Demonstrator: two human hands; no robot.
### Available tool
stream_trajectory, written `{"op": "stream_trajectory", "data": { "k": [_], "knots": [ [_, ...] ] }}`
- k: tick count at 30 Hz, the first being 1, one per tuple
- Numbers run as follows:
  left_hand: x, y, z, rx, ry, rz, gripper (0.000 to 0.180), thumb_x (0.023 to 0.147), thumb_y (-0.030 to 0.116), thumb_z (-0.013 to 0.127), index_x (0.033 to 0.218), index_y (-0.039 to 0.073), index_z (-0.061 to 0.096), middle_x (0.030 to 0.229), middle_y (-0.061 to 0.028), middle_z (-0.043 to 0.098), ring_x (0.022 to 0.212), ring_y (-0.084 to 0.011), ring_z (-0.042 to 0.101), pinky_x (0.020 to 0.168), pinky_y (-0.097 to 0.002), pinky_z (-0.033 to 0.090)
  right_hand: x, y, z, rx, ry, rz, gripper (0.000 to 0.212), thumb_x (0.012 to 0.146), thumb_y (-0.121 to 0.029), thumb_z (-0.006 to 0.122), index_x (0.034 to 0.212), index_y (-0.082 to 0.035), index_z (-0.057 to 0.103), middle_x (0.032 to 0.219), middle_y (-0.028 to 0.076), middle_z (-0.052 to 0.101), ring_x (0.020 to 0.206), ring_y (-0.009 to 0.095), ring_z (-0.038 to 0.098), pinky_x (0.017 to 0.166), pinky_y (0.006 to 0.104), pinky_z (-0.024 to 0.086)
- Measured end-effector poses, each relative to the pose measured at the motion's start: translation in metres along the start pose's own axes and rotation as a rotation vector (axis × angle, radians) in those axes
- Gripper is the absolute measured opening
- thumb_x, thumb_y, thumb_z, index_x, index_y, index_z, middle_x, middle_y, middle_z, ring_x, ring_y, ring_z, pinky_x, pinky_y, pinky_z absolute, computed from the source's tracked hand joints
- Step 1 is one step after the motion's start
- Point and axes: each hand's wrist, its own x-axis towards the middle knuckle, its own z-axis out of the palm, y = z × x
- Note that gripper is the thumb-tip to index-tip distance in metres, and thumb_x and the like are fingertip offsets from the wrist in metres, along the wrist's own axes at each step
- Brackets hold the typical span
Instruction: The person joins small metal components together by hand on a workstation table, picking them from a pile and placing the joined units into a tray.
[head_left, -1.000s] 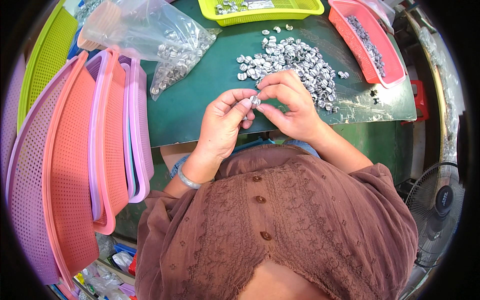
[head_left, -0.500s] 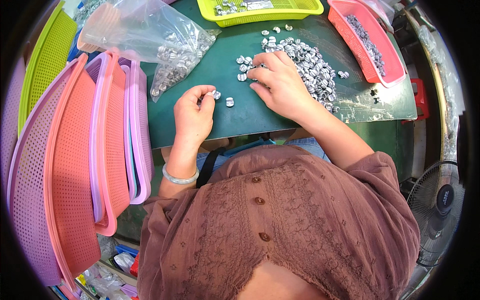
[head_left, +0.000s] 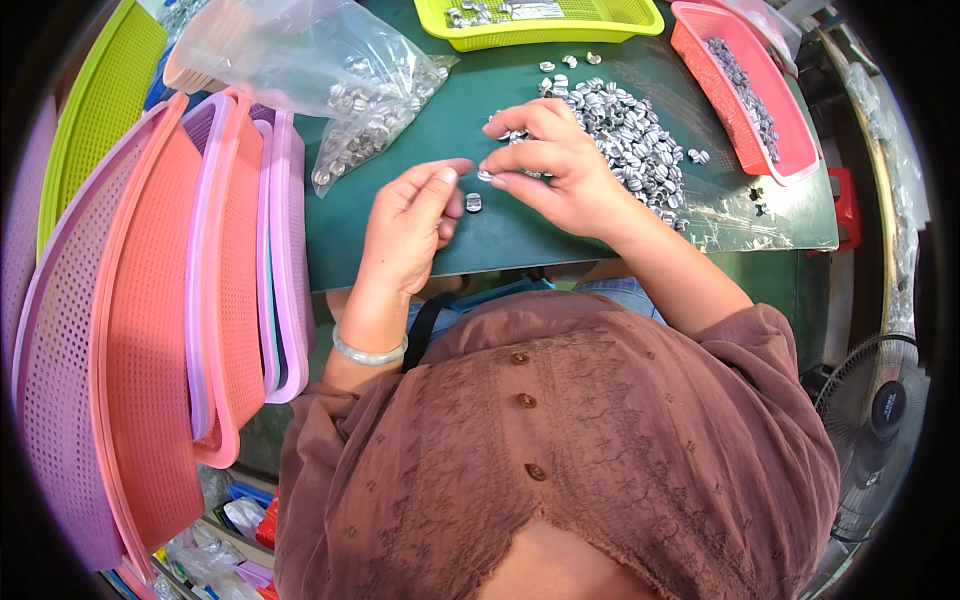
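Between the thumb and a finger of my right hand (head_left: 560,165) is a small striped silver-and-dark metal piece (head_left: 484,176). Close on its left is my left hand (head_left: 408,215), thumb pressed along its curled fingers; whatever they may hold is hidden. A similar loose piece (head_left: 474,203) lies on the green table (head_left: 380,225) beside the left fingertips. Behind and right of my right hand spreads a large pile of these pieces (head_left: 632,140), a few of them partly covered by its fingers.
A clear plastic bag (head_left: 375,100) of similar pieces lies at back left. A yellow-green basket (head_left: 540,35) and a pink basket (head_left: 735,110) hold more parts at the back and right. Stacked pink and purple baskets (head_left: 150,330) stand left. A fan (head_left: 870,430) is at lower right.
My right hand has come left and down from the pile's edge with a piece in its fingertips. The piece that showed in my left fingertips is out of sight; the hands are closer together.
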Motion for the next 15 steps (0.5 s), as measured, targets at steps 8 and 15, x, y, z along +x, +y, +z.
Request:
{"op": "stream_trajectory", "data": {
  "k": [8, 15],
  "knots": [
    [-0.008, -0.003, 0.018, -0.292, -0.238, -0.143, 0.019, 0.091, 0.014, 0.054, 0.105, 0.003, 0.060, 0.070, 0.0010, 0.052, 0.052, -0.0037, 0.040, 0.044, -0.0146, 0.030, -0.019, -0.016, -0.012, 0.129, 0.093, 0.080, 0.023, 0.067, -0.006, 0.071, 0.089, -0.011, 0.066, 0.103, 0.005, 0.058, 0.094, 0.024, 0.051, 0.083, 0.0351, 0.041],
    [-0.008, -0.010, 0.022, -0.518, -0.289, -0.248, 0.017, 0.090, 0.013, 0.056, 0.104, 0.004, 0.062, 0.071, 0.0004, 0.054, 0.053, -0.0041, 0.041, 0.045, -0.0146, 0.032, -0.022, -0.026, -0.017, 0.080, 0.131, 0.059, 0.020, 0.066, -0.003, 0.071, 0.083, -0.008, 0.062, 0.099, 0.006, 0.058, 0.094, 0.025, 0.051, 0.082, 0.0352, 0.041]
  ]
}}
